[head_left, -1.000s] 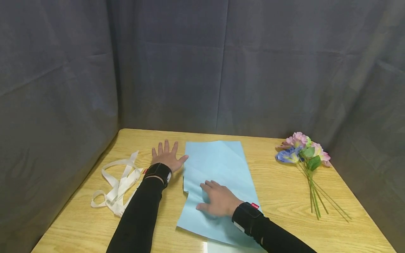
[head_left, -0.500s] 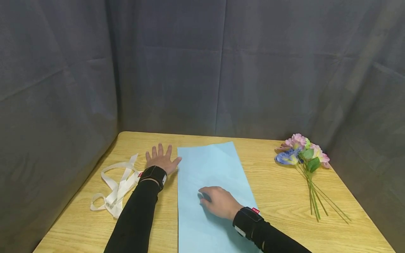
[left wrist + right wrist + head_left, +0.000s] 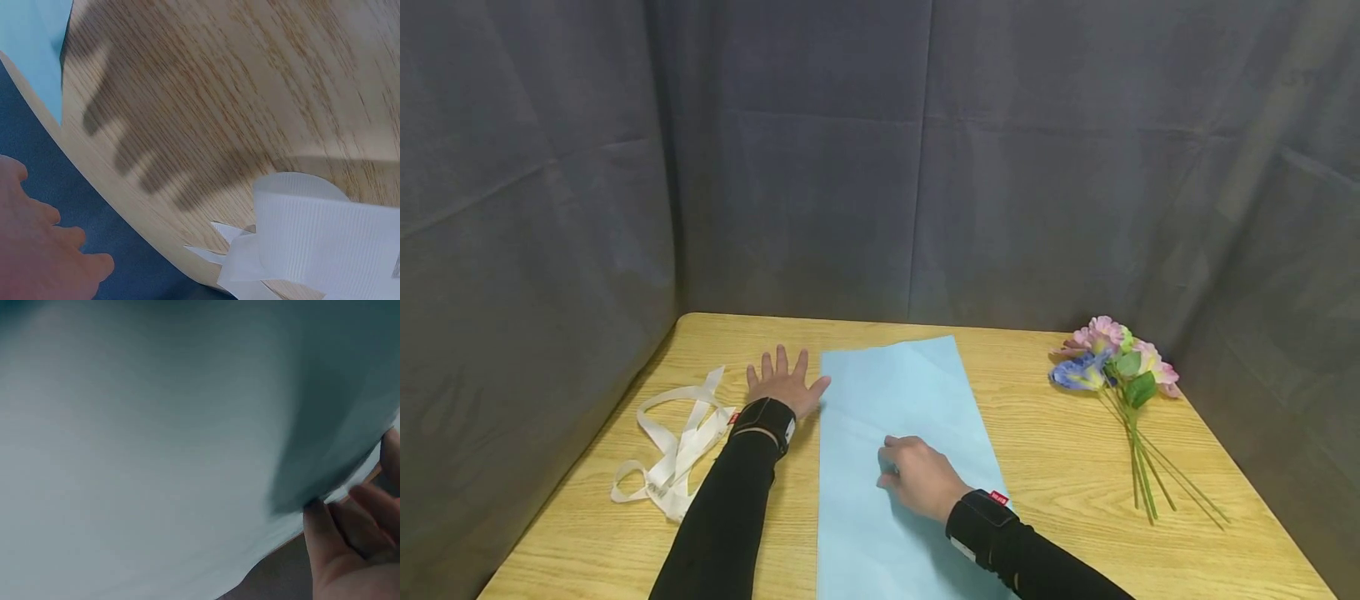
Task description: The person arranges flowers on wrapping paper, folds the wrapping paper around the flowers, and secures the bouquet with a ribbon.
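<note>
A light blue sheet (image 3: 895, 392) lies flat down the middle of the wooden table, its near end out of view at the bottom. My left hand (image 3: 786, 390) spreads its fingers just beside the sheet's left edge, thumb tip right at that edge. In the left wrist view the fingers cast a shadow on the wood, and the hand (image 3: 44, 250) holds nothing. Over the middle of the sheet is my right hand (image 3: 922, 477), fingers loosely bent and thumb apart from the index finger. The right wrist view has the fingertips (image 3: 317, 515) right at the sheet's surface.
Loose white ribbon (image 3: 681, 454) lies left of my left forearm. On the right side rests a bunch of artificial flowers (image 3: 1108, 354) with long green stems (image 3: 1142, 467). Dark grey cloth (image 3: 820, 167) hangs behind and beside the table.
The sheet's crooked left edge and lifted near end have straightened and come toward me, so it lies flat. My right hand's fingers have bent; the left hand has shifted slightly left.
</note>
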`<state>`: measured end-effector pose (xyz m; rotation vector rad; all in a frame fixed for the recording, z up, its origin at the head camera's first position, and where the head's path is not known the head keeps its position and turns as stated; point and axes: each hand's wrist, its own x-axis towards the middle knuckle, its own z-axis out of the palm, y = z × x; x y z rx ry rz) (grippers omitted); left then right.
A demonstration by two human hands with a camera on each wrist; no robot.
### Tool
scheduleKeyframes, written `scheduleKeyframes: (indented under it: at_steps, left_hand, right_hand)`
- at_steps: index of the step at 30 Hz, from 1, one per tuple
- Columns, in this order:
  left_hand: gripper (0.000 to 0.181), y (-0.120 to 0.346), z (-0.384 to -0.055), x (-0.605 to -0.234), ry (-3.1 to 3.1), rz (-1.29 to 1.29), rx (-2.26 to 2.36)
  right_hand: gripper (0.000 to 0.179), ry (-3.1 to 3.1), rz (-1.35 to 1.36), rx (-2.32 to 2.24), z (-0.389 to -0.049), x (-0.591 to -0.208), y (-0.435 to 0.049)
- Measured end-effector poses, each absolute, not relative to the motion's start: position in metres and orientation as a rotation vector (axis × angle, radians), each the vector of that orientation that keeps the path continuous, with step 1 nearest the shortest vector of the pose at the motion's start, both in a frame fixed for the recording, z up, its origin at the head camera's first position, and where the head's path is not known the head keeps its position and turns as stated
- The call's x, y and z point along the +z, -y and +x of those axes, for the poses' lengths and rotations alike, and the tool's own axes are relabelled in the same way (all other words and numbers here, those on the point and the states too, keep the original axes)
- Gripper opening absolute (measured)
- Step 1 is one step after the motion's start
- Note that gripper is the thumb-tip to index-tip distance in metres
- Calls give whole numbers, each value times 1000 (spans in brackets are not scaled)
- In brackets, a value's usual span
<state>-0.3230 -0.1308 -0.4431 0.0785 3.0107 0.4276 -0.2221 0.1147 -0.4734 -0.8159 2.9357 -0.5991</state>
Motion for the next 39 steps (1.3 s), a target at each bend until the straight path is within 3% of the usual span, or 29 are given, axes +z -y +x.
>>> scheduleKeyframes:
  at_steps: [4, 7, 16, 23, 31, 39]
  left_hand:
    - [79, 130, -324, -444, -3004, 76, 427]
    - [79, 129, -324, -443, -3001, 75, 437]
    - [78, 130, -320, -449, -2988, 69, 467]
    - [76, 137, -320, -453, -2994, 60, 477]
    - [72, 135, -320, -455, -2968, 64, 427]
    - [87, 88, -310, -456, -2904, 384, 397]
  right_hand:
    - [72, -2880, -738, -474, -221, -470, -111]
    - [82, -2868, -707, -428, -220, -470, -109]
    - [46, -2891, -746, -630, -223, -474, -115]
    - [14, -2794, -659, -1063, -234, -458, -131]
    - [26, -2720, -364, -1469, -245, -437, -152]
    - [42, -2517, -155, -1765, -249, -421, -174]
